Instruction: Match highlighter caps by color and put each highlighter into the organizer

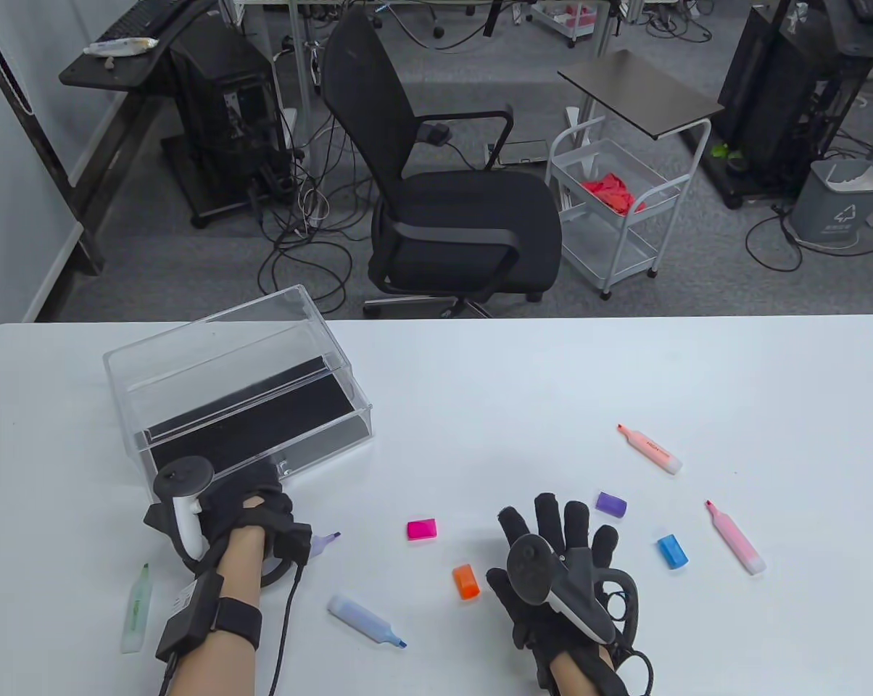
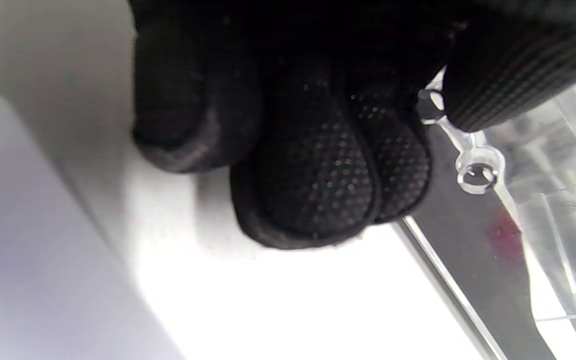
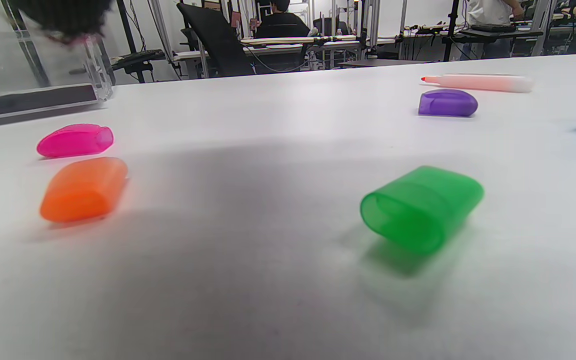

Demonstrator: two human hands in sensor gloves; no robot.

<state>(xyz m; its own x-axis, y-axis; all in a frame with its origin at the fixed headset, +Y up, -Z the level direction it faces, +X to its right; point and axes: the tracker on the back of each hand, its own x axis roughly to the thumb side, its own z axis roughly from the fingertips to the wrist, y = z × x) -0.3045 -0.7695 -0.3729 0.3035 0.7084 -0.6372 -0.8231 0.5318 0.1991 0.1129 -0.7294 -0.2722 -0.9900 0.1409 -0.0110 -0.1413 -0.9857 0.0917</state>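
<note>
From above, my left hand sits at the front edge of the clear organizer on the counter, my right hand hovers flat, fingers straight, among loose caps and uncapped highlighters. My left wrist view shows my fingers curled by the organizer's clear handle; I can't tell whether they grip it. My right wrist view shows a green cap lying beneath that hand.

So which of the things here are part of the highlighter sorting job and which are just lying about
Part of the job:
- five uncapped highlighters: green, purple, blue, orange, pink
- loose caps: pink cap, orange cap, purple cap, blue cap, green cap
- clear organizer

Just lying about:
- office chair
- white cart
- grey bin
</note>
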